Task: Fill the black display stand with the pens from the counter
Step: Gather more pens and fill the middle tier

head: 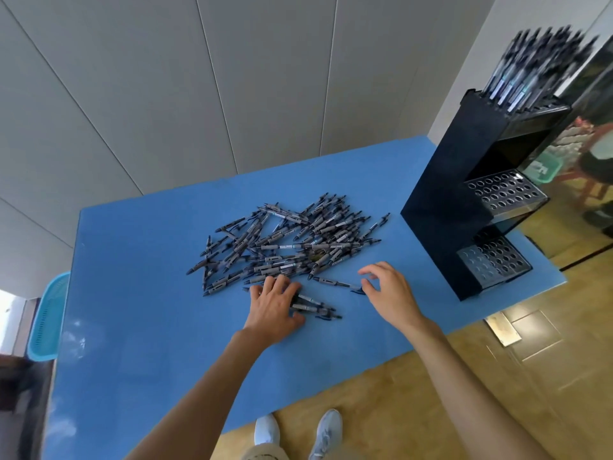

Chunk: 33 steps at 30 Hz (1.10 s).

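1. Resting my left hand (275,307) palm down on the blue counter (139,293), I have its fingers closed over a small bunch of pens (315,307) at the near edge of the heap; their tips stick out to the right from under my fingers
2. My right hand (386,288) hovers just beside, fingers curled and spread, gripping nothing; its fingertips are right at the end of a single pen (335,283) lying apart from the rest
3. The main heap of pens (288,244) lies loose and criss-crossed in the middle of the counter, just beyond both my hands
4. The black display stand (464,194) sits at the right end of the counter, well apart from the heap
5. Its top tier is packed with upright pens (544,68), blurred in this view
6. The middle tier (504,192) and bottom tier (494,260) show rows of round holes with no pens in them
7. A turquoise basket (48,317) shows past the counter's left edge
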Tool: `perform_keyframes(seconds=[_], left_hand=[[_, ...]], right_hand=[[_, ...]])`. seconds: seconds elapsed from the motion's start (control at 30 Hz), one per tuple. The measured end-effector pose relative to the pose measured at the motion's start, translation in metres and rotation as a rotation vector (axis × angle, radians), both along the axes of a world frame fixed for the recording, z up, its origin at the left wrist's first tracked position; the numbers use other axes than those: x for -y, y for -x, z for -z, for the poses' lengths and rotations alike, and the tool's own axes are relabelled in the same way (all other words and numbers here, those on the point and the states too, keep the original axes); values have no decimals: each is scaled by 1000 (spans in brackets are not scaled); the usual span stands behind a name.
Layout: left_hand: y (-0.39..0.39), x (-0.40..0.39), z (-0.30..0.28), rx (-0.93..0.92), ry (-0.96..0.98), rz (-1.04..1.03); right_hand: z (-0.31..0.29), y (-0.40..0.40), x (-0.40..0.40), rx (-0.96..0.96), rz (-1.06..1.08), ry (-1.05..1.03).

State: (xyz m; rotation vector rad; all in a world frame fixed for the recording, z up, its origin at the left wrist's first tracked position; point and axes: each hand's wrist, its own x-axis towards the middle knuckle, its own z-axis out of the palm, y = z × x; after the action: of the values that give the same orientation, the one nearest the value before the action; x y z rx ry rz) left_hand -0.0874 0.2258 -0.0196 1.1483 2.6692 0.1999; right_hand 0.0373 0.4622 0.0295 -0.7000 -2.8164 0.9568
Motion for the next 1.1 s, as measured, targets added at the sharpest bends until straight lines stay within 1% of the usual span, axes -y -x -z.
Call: perform_keyframes(seconds=[0.13, 0.23, 0.3, 0.47, 0.57, 0.67, 0.73, 0.8, 0.9, 0.93, 1.0, 1.03, 1.1], left_hand=[[-5, -2, 12, -77, -92, -22], [-8, -5, 18, -204, -71, 30], [-11, -6, 22, -218, -78, 39], [-24, 0, 26, -61, -174, -71], [-27, 3, 15, 27, -190, -158], [-22, 9, 5, 81, -147, -372], [-19, 14, 0, 92, -283, -491], [-15, 21, -4, 121, -516, -596], [-8, 28, -19, 151, -919, -721], [-7, 29, -26, 167, -1006, -807], [-6, 34, -32, 221, -1087, -975], [-7, 38, -30, 242, -1095, -1009], [-10, 49, -17, 267, -1066, -1012]], right_hand=[[-4, 3, -4, -2, 8, -7], [-4, 4, -5, 3, 5, -7], [-4, 5, -6, 7, 7, -6], [-4, 6, -4, 14, 9, -2], [-6, 10, -1, 14, 4, 3], [-7, 17, 6, 1, -10, -1], [-8, 22, 13, -9, -22, -4], [-8, 28, 20, -16, -37, -1], [-8, 36, 29, -32, -57, -1], [-8, 39, 31, -38, -62, 2], [-7, 42, 36, -46, -75, 3], [-7, 43, 38, -47, -80, -2], [-7, 44, 40, -47, -84, -13]])
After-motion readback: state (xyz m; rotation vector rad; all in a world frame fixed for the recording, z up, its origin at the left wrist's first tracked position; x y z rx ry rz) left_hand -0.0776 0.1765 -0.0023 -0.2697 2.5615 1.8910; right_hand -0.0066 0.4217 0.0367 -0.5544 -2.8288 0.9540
